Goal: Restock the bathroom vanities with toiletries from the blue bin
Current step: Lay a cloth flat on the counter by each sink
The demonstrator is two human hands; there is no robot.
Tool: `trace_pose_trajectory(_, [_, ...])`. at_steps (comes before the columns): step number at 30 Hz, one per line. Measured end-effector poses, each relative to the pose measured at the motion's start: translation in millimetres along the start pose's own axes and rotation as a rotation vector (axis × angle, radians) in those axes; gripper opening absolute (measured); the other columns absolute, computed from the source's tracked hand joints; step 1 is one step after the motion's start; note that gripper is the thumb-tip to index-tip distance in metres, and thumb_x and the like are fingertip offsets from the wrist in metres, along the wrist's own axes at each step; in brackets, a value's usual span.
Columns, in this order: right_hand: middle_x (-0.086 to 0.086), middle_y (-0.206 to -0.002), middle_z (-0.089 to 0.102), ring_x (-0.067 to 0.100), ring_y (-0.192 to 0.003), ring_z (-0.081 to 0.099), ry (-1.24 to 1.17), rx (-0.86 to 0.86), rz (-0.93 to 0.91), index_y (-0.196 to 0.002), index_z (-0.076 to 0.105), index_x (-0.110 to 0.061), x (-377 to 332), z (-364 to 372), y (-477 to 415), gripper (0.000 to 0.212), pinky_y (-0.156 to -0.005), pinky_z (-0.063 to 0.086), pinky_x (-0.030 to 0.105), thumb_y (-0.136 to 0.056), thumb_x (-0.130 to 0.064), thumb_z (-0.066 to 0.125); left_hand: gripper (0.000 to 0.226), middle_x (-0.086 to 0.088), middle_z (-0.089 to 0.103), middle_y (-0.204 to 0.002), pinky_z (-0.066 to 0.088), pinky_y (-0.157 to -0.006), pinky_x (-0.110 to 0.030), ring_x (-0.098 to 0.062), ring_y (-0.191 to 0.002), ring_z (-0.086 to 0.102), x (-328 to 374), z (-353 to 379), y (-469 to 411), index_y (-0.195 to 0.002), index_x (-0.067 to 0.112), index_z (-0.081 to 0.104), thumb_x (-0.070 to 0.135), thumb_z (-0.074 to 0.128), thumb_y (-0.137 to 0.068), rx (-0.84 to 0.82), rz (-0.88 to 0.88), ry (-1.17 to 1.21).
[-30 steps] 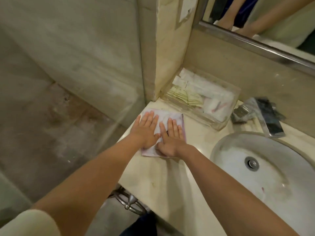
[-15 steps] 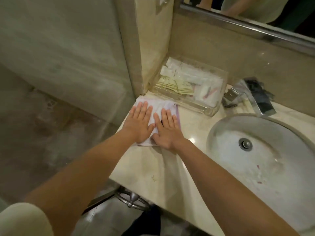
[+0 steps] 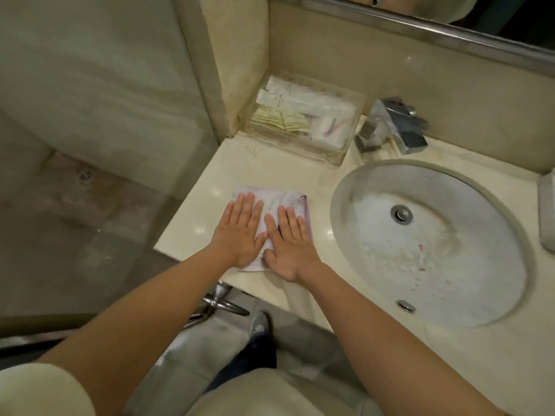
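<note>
Both hands, left hand [image 3: 240, 232] and right hand [image 3: 288, 244], press the folded cloth [image 3: 279, 202] with flat, lightly spread fingers; smooth outward evenly on the worktop [image 3: 270, 172].

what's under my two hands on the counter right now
A flat white packet or cloth with a purple edge lies on the countertop. The left hand and right hand press flat on it, covering its middle, so any print there is hidden.
</note>
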State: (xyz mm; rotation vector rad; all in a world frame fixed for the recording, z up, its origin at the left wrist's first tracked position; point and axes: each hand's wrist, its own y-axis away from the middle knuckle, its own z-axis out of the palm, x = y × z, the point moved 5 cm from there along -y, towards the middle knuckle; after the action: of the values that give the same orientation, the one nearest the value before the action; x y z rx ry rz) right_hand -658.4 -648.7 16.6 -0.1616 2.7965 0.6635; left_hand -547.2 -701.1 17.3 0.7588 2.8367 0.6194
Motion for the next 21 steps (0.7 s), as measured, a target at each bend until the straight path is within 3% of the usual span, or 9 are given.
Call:
trace_pose_trajectory(9, [0.009, -0.156, -0.032, 0.022, -0.142, -0.035, -0.027, -0.03, 0.021, -0.153, -0.017, -0.018, 29, 31, 103, 0.072, -0.116, -0.022, 0.037, -0.1, -0.038, 0.028, 0.068, -0.013, -0.036, -0.152, -0.02, -0.115, -0.041, -0.03, -0.142, -0.032, 82, 25, 58, -0.135, 0.013, -0.036, 0.05, 0.009, -0.1, -0.037, 0.015, 0.026])
trace_pose_trajectory(21, [0.004, -0.159, -0.028, 0.019, -0.145, -0.029, -0.029, 0.018, 0.132, -0.154, -0.014, -0.021, 105, 63, 212, 0.065, -0.117, -0.02, 0.036, -0.104, -0.042, 0.022, 0.069, -0.015, -0.037, -0.151, -0.019, -0.114, -0.042, -0.03, -0.141, -0.032, 208, 39, 94, -0.141, 0.011, -0.033, 0.05, 0.007, -0.1, -0.029, 0.101, -0.009])
